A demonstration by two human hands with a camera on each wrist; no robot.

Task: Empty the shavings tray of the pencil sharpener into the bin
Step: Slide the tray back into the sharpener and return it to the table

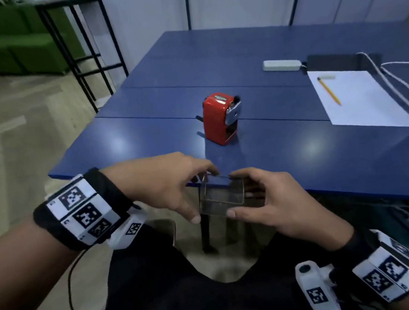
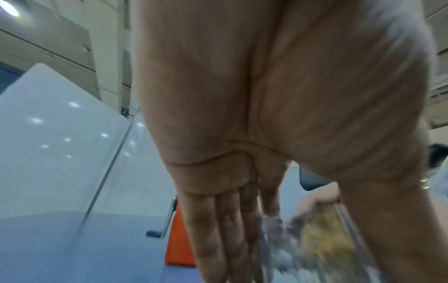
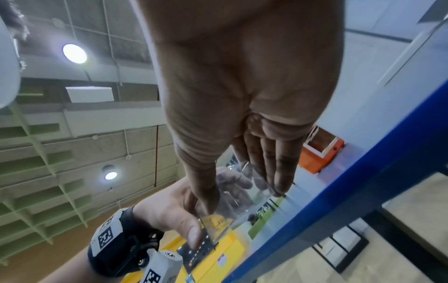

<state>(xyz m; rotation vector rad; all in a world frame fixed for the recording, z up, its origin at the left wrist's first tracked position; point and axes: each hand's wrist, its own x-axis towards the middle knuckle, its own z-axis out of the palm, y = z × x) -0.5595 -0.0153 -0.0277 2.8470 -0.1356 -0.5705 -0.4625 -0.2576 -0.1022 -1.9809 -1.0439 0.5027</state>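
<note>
A small clear plastic shavings tray (image 1: 222,198) is held in the air just in front of the blue table's near edge (image 1: 303,190). My left hand (image 1: 202,195) pinches its left side between thumb and fingers. My right hand (image 1: 238,194) pinches its right side the same way. In the left wrist view the tray (image 2: 322,243) is blurred and shows yellowish and grey shavings. The right wrist view shows the tray (image 3: 242,195) between both hands. The red pencil sharpener (image 1: 221,119) stands on the table beyond the hands, its tray slot empty. No bin is plainly in view.
A white sheet (image 1: 359,103) with a yellow pencil (image 1: 329,91) lies at the right of the table, with a white power strip (image 1: 282,65) and cables behind. A black metal frame (image 1: 81,54) stands at the left. A yellow object (image 3: 218,254) lies below the hands.
</note>
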